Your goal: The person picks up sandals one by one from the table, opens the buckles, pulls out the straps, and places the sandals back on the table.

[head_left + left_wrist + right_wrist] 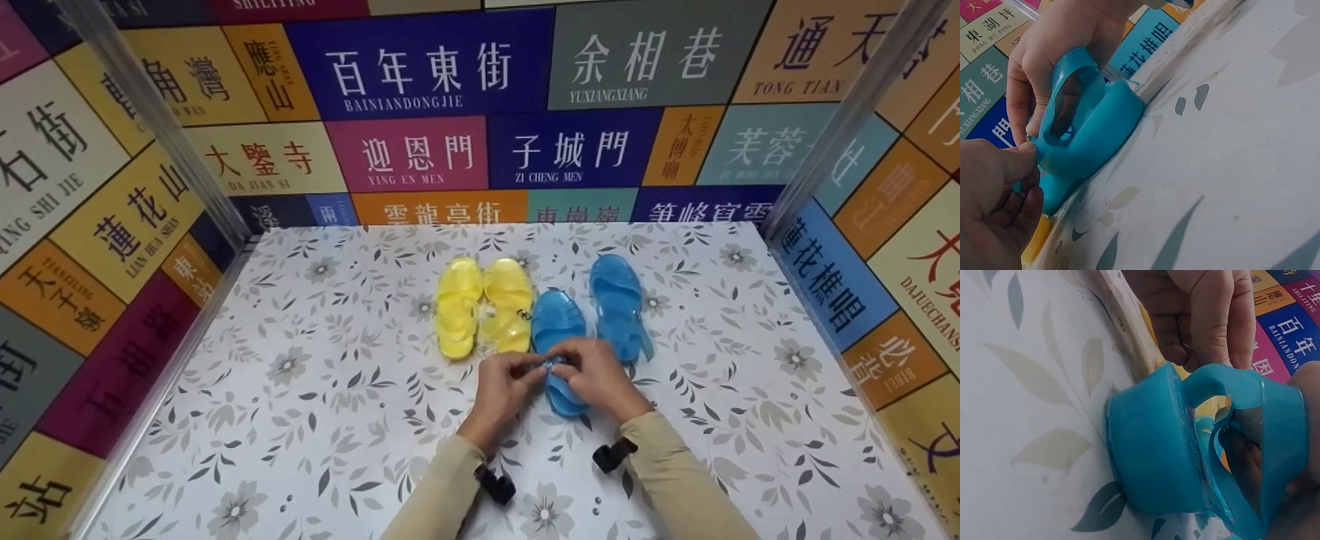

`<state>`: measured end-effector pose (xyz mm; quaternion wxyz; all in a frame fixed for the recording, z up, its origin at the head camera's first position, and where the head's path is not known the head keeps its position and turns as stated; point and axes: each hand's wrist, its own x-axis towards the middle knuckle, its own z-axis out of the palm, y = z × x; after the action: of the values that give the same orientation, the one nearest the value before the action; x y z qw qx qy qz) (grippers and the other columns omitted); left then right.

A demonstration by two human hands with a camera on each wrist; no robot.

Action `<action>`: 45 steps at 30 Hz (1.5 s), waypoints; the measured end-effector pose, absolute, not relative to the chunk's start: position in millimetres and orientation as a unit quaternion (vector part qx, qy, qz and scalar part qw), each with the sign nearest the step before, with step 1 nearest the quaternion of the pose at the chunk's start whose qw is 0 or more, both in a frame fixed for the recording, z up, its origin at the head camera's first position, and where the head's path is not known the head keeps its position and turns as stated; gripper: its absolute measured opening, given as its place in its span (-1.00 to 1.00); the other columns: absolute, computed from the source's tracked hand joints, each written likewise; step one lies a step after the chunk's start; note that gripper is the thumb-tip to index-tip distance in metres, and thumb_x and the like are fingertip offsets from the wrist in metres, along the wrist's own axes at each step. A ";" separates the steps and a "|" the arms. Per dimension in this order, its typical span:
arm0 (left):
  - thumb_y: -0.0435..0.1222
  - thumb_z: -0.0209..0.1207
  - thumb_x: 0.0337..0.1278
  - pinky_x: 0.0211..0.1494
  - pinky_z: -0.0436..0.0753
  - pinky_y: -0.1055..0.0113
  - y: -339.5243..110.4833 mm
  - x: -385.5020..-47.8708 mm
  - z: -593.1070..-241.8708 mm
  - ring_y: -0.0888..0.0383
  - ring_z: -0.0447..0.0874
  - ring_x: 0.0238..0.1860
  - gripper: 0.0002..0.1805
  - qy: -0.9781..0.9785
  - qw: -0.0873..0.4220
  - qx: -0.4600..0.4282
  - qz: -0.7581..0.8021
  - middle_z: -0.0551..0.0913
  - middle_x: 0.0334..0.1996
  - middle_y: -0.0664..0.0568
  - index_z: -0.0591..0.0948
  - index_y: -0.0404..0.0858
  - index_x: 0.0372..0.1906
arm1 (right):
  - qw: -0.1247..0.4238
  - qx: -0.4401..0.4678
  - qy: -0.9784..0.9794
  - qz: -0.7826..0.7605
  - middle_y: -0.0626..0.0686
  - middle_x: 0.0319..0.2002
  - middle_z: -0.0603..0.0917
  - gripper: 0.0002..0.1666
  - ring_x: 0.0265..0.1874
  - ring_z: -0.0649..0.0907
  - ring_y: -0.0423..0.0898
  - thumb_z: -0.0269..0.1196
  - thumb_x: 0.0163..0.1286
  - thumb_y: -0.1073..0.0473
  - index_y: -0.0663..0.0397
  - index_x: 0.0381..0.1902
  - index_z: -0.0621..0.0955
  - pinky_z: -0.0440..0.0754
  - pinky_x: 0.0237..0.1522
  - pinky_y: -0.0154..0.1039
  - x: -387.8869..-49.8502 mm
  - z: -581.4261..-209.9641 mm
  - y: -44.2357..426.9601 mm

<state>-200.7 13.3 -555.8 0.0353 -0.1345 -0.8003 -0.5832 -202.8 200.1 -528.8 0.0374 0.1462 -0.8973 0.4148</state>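
Note:
A blue sandal (559, 319) lies sole down on the patterned surface, its toe pointing away from me. My left hand (501, 386) comes from its left side and pinches the ankle strap near a small metal buckle (1028, 138). From the other side my right hand (600, 375) pinches the same strap, thumb and fingers meeting close to the left fingertips. The strap arches up over the heel (1151, 444) in the right wrist view. Fingers partly hide the strap's end, so whether it is fastened I cannot tell. A second blue sandal (616, 281) lies just right.
Left of the blue pair, two yellow sandals (457, 300) lie side by side, toes away from me. The tabletop (337, 435) has a white cover with grey flowers and leaves. Walls with colourful street-name panels (420, 67) enclose the back and sides.

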 end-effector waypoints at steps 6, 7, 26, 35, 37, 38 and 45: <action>-0.37 0.43 0.25 -0.12 0.73 0.39 8.3 -199.7 -563.4 0.29 0.76 -0.21 -0.80 -0.797 0.038 -0.144 -0.585 0.85 -0.18 0.09 0.85 -0.18 -0.04 | 0.038 0.144 -0.895 0.421 0.01 -0.18 0.82 -0.76 -0.15 0.76 -0.02 0.41 0.31 0.44 0.07 -0.14 0.81 0.73 -0.03 0.01 -200.6 -529.8 199.0; -0.37 0.44 0.24 -0.12 0.73 0.39 7.8 -199.8 -564.0 0.29 0.77 -0.22 -0.80 -0.798 0.041 -0.144 -0.583 0.85 -0.19 0.08 0.85 -0.19 -0.05 | 0.040 0.145 -0.895 0.420 0.01 -0.18 0.82 -0.77 -0.15 0.76 -0.02 0.42 0.31 0.43 0.07 -0.14 0.81 0.73 -0.04 0.01 -200.3 -529.6 198.9; -0.36 0.44 0.23 -0.26 0.64 0.41 13.8 -203.7 -553.3 0.33 0.65 -0.34 -0.85 -0.797 0.027 -0.119 -0.591 0.83 -0.31 0.14 0.86 -0.20 -0.12 | 0.043 0.151 -0.903 0.399 0.03 -0.16 0.82 -0.77 -0.11 0.76 0.04 0.40 0.33 0.43 0.09 -0.12 0.81 0.72 0.01 0.07 -202.5 -526.1 197.8; -0.35 0.46 0.21 -0.24 0.64 0.43 14.0 -202.4 -549.8 0.34 0.65 -0.32 -0.84 -0.803 0.024 -0.121 -0.584 0.84 -0.28 0.12 0.86 -0.20 -0.12 | 0.057 0.164 -0.899 0.402 0.02 -0.17 0.82 -0.79 -0.14 0.77 0.01 0.42 0.32 0.42 0.08 -0.14 0.82 0.73 -0.04 0.01 -202.2 -527.5 198.4; -0.35 0.46 0.20 -0.23 0.64 0.43 13.5 -201.9 -551.4 0.34 0.65 -0.31 -0.84 -0.801 0.032 -0.126 -0.585 0.84 -0.28 0.10 0.86 -0.21 -0.12 | 0.061 0.170 -0.897 0.405 0.01 -0.18 0.83 -0.80 -0.17 0.77 -0.02 0.43 0.32 0.40 0.08 -0.15 0.82 0.73 -0.08 -0.02 -202.1 -528.4 199.0; -0.35 0.47 0.20 -0.22 0.65 0.43 13.2 -201.7 -552.5 0.35 0.66 -0.30 -0.84 -0.799 0.036 -0.129 -0.586 0.84 -0.27 0.10 0.86 -0.21 -0.12 | 0.064 0.172 -0.895 0.406 0.01 -0.19 0.83 -0.80 -0.19 0.76 -0.02 0.43 0.32 0.40 0.08 -0.15 0.82 0.73 -0.11 -0.03 -201.8 -528.6 199.3; -0.38 0.47 0.19 -0.16 0.71 0.41 9.9 -201.2 -560.0 0.32 0.75 -0.29 -0.83 -0.790 0.037 -0.129 -0.598 0.85 -0.24 0.07 0.86 -0.20 -0.12 | 0.067 0.163 -0.893 0.413 0.03 -0.19 0.82 -0.80 -0.20 0.76 -0.02 0.42 0.32 0.42 0.10 -0.15 0.81 0.73 -0.12 -0.02 -200.7 -529.0 201.0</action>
<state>-201.2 9.9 -560.0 0.0373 -0.1294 -0.7898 -0.5984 -200.7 201.0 -529.0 0.0668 0.1626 -0.8934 0.4134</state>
